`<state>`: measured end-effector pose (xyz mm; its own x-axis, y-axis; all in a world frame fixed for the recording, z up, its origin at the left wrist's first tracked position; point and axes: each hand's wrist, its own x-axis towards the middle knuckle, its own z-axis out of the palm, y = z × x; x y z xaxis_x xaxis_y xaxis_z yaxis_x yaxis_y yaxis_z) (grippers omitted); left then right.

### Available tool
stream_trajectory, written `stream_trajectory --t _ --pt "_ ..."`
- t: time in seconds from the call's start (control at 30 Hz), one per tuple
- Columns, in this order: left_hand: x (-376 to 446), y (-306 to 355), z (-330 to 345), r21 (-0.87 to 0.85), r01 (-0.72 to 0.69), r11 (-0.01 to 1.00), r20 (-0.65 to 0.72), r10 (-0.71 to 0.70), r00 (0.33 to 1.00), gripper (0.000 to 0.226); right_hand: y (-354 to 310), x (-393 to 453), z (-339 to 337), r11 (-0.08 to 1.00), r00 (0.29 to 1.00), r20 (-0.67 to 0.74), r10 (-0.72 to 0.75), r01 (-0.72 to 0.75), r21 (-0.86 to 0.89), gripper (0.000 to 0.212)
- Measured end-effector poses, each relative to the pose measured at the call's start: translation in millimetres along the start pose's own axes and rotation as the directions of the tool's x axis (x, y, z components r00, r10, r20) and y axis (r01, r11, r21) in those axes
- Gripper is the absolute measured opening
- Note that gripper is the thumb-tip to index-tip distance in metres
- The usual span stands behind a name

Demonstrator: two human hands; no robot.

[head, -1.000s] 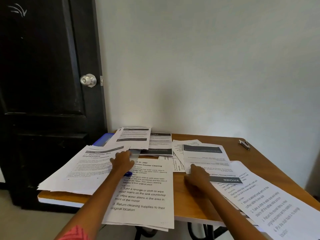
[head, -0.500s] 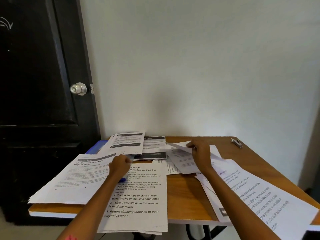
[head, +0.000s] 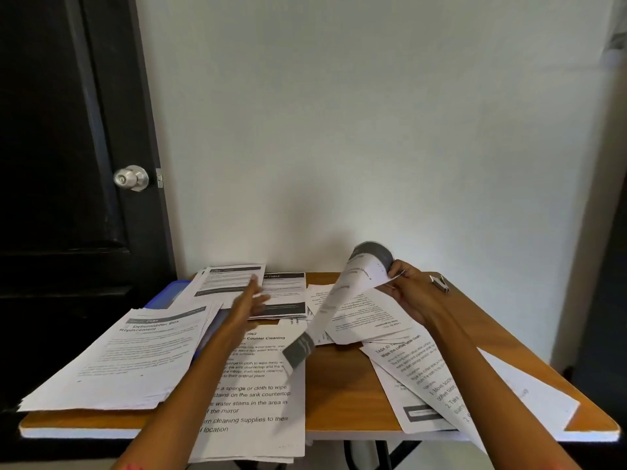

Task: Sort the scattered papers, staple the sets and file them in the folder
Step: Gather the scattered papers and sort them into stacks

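Between right fingers (head: 395,278): sheet (head: 342,300) pinched at corner, light, floppy, curling; support middle. Left hand (head: 249,301) open, empty.

Lifted sheet (head: 342,300): curled, raised above the table, your right hand (head: 412,293) pinching its top edge.
Left stack (head: 135,361): flat, headed "Dehumidifier Box Replacement".
Near sheets (head: 258,408): overhang the front edge.
Folder (head: 168,295): blue, mostly buried beneath papers.
Stapler (head: 440,283): small, far right corner.
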<state>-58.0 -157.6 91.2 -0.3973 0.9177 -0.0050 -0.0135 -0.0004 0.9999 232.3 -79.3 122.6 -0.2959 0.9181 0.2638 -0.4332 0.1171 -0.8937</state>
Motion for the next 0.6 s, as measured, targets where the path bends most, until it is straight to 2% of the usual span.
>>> stream_trajectory --t 0.07,0.13,0.23,0.33,0.37,0.4,0.47,0.5,0.6 --pt "-5 -4 16 0.076 0.028 0.997 0.123 -0.037 0.992 0.071 8 -1 5 0.989 0.997 0.066 0.042 -0.051 0.14 0.057" --pt "-8 -5 31 0.108 0.036 0.993 0.186 -0.056 0.981 0.08 16 1 8 0.964 0.994 0.098 0.044 -0.068 0.259 0.058" --pt "-9 -11 49 0.125 0.094 0.988 0.263 -0.124 0.957 0.074 27 5 12 0.913 0.98 0.197 0.029 -0.107 0.393 0.033" --pt "-13 -19 59 0.123 0.223 0.967 0.481 -0.254 0.839 0.07 31 9 13 0.898 0.969 0.24 0.064 -0.161 0.409 0.038" --pt "-17 -19 63 0.122 0.236 0.964 0.537 -0.264 0.801 0.063 30 9 13 0.886 0.96 0.255 0.113 -0.214 0.412 0.037" --pt "-20 -19 65 0.122 0.23 0.966 0.555 -0.258 0.791 0.055 24 2 18 0.897 0.956 0.251 0.153 -0.241 0.37 0.032" --pt "-20 -18 69 0.103 0.159 0.982 0.495 -0.189 0.848 0.033 21 4 15 0.898 0.965 0.102 0.24 -0.261 0.354 0.009" --pt "-19 -18 67 0.088 0.117 0.989 0.439 -0.144 0.887 0.025 20 5 12 0.896 0.969 0.031 0.246 -0.239 0.374 0.005" --pt "-10 -19 56 0.11 0.012 0.994 0.202 -0.035 0.979 0.017 29 4 -4 0.828 0.942 0.008 0.335 -0.299 0.474 0.021"
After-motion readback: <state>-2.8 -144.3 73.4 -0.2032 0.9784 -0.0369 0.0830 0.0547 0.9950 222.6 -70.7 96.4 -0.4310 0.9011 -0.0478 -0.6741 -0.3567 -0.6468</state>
